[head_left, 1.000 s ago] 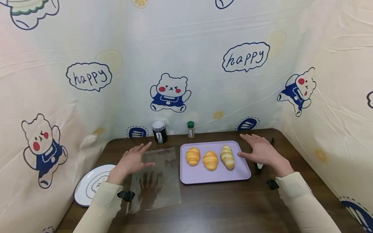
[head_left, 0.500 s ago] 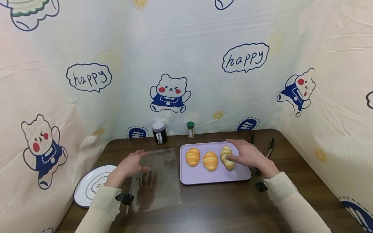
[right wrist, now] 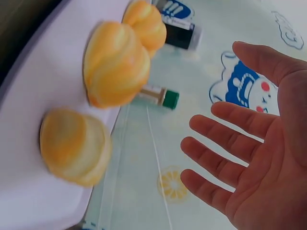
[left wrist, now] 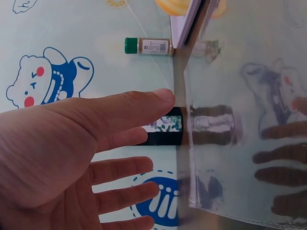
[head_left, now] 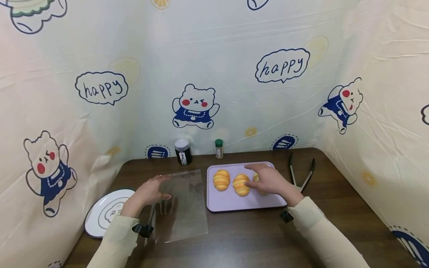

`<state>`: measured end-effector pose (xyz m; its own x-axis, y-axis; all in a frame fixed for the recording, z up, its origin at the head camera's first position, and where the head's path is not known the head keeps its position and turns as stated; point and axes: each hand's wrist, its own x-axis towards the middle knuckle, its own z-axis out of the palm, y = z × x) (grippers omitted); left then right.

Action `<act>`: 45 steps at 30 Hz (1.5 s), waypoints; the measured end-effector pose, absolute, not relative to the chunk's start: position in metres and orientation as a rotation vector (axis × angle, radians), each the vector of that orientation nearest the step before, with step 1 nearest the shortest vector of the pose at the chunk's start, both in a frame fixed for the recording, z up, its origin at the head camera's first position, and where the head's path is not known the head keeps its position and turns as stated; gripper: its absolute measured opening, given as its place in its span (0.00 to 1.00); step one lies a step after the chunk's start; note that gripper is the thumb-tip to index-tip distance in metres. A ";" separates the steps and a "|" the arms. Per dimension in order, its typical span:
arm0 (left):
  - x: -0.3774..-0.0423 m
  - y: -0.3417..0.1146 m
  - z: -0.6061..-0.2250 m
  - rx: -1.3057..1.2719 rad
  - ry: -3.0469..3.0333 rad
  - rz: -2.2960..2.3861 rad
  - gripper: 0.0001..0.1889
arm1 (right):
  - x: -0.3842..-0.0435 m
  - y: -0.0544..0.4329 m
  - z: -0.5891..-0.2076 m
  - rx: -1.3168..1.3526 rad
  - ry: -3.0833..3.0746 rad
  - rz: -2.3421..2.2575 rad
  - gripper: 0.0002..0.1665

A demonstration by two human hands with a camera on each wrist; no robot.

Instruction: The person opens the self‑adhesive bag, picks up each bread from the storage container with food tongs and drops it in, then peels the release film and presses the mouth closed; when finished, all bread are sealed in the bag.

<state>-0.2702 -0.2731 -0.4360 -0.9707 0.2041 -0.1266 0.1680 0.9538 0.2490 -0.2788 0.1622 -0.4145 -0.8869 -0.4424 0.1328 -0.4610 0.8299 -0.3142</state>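
Over the left part of a clear plastic sheet (head_left: pixel 189 219), my left hand (head_left: pixel 147 194) hovers with its fingers spread and holds nothing. The sheet mirrors the hand's fingers in the left wrist view. My right hand (head_left: pixel 268 182) reaches over the lilac tray (head_left: pixel 216 204), fingers extended and thumb apart, gripping nothing. Two golden, ridged bread rolls (head_left: pixel 221 180) lie on the tray's left and middle. A paler, longer bread roll (right wrist: pixel 72 148) sits at the right, mostly hidden under my right hand in the head view. The right wrist view has a gap between palm and rolls.
Black-handled tongs (head_left: pixel 306 181) lie spread on the table right of the tray. A white plate (head_left: pixel 97 219) rests at the left edge. At the back stand a dark jar (head_left: pixel 183 153) with a grey lid and a small green-capped bottle (head_left: pixel 219 149). Printed cloth walls surround the table.
My right hand has moved left from beside the tray to over the paler roll, uncovering the tongs. My left hand has shifted slightly down and left. The rolls have not moved.
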 end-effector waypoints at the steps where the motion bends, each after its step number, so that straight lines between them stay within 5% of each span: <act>1: -0.270 -0.273 -0.437 0.281 2.954 0.358 0.38 | -0.279 0.158 -0.415 0.742 -2.957 0.530 0.39; 45: -0.258 -0.284 -0.462 0.195 2.902 0.408 0.37 | -0.277 0.024 -0.472 1.147 -2.857 0.310 0.30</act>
